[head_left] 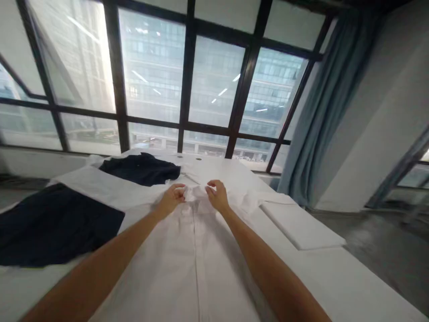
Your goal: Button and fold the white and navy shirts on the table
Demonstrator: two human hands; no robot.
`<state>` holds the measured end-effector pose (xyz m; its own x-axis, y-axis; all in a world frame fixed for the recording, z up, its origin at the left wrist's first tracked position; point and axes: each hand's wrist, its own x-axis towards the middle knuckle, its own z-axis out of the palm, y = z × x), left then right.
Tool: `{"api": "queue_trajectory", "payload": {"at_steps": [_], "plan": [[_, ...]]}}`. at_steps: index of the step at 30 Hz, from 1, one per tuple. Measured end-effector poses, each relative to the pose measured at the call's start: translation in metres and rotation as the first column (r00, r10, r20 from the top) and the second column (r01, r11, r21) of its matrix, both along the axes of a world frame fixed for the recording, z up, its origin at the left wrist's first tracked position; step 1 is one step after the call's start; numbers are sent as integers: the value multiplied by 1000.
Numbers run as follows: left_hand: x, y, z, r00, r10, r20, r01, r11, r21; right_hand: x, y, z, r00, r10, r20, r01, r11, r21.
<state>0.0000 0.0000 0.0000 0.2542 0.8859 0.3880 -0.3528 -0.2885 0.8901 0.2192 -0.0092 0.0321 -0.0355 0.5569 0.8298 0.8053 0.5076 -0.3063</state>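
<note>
A white shirt [174, 264] lies spread on the table, its front placket running toward me and its collar [196, 193] at the far end. My left hand [172, 197] pinches the left side of the collar between thumb and fingers. Opposite it, my right hand [217, 195] is closed with bent fingers on the collar's right side. Both arms stretch forward over the shirt. Fine detail at the fingertips is blurred.
Dark navy garments, one nearer [60, 223] and one farther [140, 167], lie on white cloth at the left. A flat white board-like piece [301, 223] rests on the white table [362, 277] at the right. Beyond stand windows [214, 80] and a blue-grey curtain [321, 116].
</note>
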Motion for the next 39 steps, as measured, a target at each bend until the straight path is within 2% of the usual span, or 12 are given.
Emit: {"api": "queue_trajectory", "payload": {"at_steps": [4,9,13,16,21,25,27,28,31,33,36,39], "plan": [[6,-1,-2,991,73,113,-73,997,-7,-13,-23,12,980,13,196,-22,999,46],[7,-1,-3,987,57,151,-64,997,41,-33,-35,15,923,217,318,-153,964,-215],[9,0,-4,987,42,156,-49,998,46,-36,-32,9,929,203,310,-100,943,-317],[14,-1,-5,986,38,163,-46,998,44,-34,-31,6,902,176,394,-56,953,-297],[21,-6,-1,981,122,148,-115,992,-55,-33,-35,5,758,167,630,-36,976,-216],[21,-10,4,975,177,131,-158,977,-144,-32,-37,3,702,215,679,-132,976,-172],[20,-11,4,969,194,153,-172,974,-150,-33,-36,-1,727,285,625,-224,958,-176],[19,-11,4,966,207,156,-184,971,-151,-34,-36,-4,771,303,560,-245,953,-179],[18,-9,2,966,227,125,-210,969,-132,-39,-32,-12,928,243,284,-188,960,-207],[17,-8,1,970,223,100,-212,971,-108,-42,-29,-16,966,178,189,-131,962,-238],[17,-7,5,966,260,-2,-259,965,-49,-44,-25,-18,958,148,247,-81,961,-263],[16,-6,16,867,445,-226,-410,893,186,-42,-24,-17,948,116,296,-37,965,-261]]}}
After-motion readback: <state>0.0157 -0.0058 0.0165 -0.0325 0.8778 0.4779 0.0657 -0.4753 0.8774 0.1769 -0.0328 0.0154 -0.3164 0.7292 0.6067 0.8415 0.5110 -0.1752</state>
